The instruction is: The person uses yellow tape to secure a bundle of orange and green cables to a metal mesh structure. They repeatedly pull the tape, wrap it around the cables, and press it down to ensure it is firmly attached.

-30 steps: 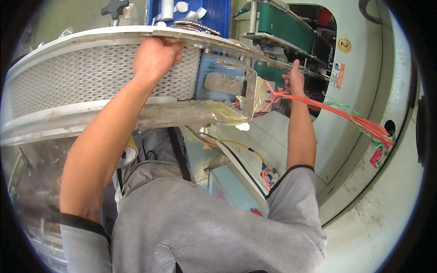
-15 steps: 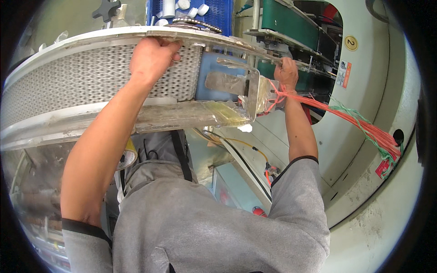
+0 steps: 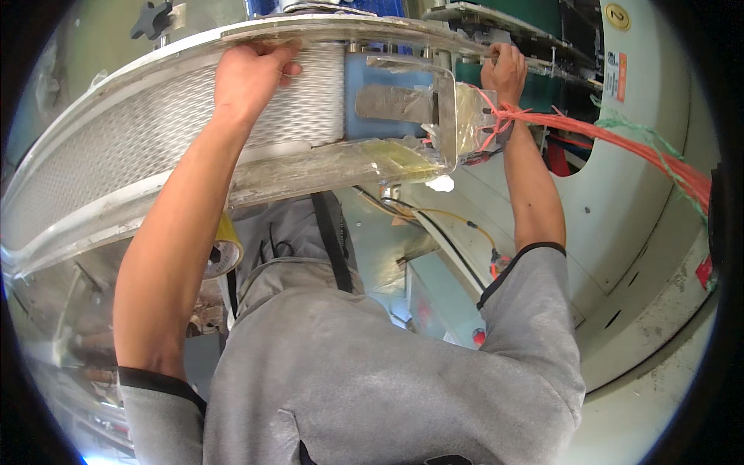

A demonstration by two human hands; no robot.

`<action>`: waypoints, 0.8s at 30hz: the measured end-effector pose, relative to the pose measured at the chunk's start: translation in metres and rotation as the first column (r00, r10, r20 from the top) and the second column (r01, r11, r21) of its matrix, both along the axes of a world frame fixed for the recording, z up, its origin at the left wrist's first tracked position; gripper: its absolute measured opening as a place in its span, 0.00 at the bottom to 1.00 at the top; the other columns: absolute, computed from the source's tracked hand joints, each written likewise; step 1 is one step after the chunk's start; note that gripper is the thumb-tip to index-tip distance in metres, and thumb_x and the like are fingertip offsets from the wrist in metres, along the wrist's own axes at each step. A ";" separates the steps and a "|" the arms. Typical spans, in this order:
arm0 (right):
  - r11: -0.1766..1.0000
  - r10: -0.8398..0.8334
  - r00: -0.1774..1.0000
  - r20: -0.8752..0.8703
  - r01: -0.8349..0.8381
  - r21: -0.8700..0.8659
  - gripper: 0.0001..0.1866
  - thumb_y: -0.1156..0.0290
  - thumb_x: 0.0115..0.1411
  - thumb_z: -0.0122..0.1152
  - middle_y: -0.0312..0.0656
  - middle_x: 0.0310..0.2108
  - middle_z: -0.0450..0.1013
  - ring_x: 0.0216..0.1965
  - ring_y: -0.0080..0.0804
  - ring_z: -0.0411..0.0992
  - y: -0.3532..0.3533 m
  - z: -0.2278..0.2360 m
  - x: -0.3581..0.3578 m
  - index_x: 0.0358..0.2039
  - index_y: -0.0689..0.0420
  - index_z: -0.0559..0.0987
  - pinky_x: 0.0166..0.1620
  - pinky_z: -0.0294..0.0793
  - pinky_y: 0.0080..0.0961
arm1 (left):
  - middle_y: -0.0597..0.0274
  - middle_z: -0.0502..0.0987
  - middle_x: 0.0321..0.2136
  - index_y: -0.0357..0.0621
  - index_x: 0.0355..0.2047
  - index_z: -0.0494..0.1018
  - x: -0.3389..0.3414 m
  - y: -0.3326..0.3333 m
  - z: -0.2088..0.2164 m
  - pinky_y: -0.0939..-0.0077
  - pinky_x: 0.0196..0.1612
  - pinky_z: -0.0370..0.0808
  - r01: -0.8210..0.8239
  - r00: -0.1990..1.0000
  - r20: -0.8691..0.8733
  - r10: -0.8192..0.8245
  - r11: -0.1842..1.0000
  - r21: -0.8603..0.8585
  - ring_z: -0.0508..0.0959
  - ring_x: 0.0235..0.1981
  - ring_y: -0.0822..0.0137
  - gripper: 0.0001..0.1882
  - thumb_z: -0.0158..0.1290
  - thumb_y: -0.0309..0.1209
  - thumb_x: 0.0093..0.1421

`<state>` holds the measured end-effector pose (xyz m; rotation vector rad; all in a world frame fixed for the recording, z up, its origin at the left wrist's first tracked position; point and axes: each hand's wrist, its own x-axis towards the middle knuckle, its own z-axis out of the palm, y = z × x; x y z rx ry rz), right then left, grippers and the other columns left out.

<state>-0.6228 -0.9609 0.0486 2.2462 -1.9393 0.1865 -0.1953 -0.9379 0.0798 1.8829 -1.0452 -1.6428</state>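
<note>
A curved conveyor with a light grey chain belt stretches across in front of me. My left hand is closed on its far guide rail, fingers curled at the edge above the belt. Farther right, my right hand grips the right end of the same rail; its fingertips are partly hidden. Between the hands lie a blue plate and a bent metal bracket. Red plastic twine is tied at the bracket beside my right wrist and runs off to the right.
The near rail of the conveyor crosses in front of my body. A yellow tape roll hangs by my left forearm. A black star knob stands at the far left, a blue basket beyond the rail. A pale machine housing rises at right.
The view has shifted, and the white parts in the blue basket have gone out of it. The belt's pattern now looks streaked. Both hands keep their places on the rail.
</note>
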 end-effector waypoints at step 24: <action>0.928 -0.220 0.745 0.630 0.359 -0.100 0.22 0.52 0.45 0.66 0.38 0.39 0.72 0.43 0.39 0.69 0.107 -0.040 -0.027 0.35 0.53 0.73 0.49 0.65 0.37 | 0.61 0.72 0.53 0.41 0.59 0.63 -0.088 -0.017 -0.021 0.74 0.45 0.72 0.314 0.657 -0.739 -0.149 0.945 0.088 0.75 0.50 0.65 0.20 0.39 0.32 0.68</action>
